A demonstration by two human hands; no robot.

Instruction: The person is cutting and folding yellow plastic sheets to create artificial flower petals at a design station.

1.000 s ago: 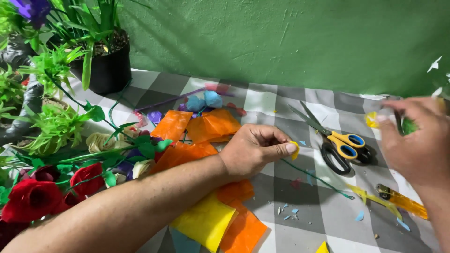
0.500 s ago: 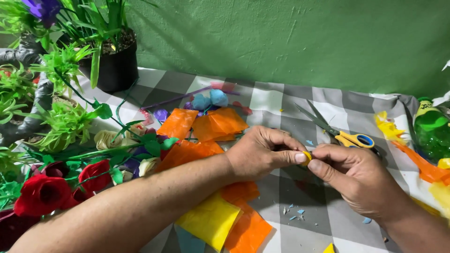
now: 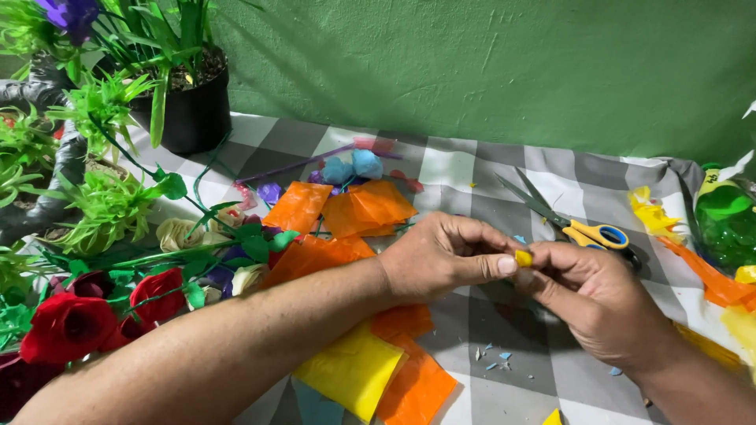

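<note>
Here, a small yellow piece (image 3: 524, 258) sits pinched between both hands, right at the meeting point of the fingertips. The left hand (image 3: 441, 258) comes in from the lower left; its thumb and forefinger are closed on the left side of the piece, other fingers curled under. The right hand (image 3: 598, 295) comes from the lower right; its thumb and forefinger are closed on the same piece from the other side, so the piece shows only as a little yellow tip btw. the two thumbs. Both hands are held just above the checked tablecloth (image 3: 504, 393), approx. in the middle of the table.

Just behind the right hand lie scissors w/ yellow handles (image 3: 579, 228), blades pointing up-left, partly hidden by the knuckles. Under the left forearm lie sheets of thin paper: a yellow sheet (image 3: 350, 370) and orange sheets (image 3: 413, 386) near the front edge, more orange sheets (image 3: 354, 208) farther back. Behind those, blue paper balls (image 3: 353, 167). Small blue scraps (image 3: 492, 358) lie on the cloth below the hands.

On the left side, red paper roses (image 3: 71, 323) w/ green leaves, and a black plant pot (image 3: 193, 110) near the green wall (image 3: 472, 63). At the far right, a green plastic bottle (image 3: 724, 220), w/ yellow and orange paper bits beside it.
</note>
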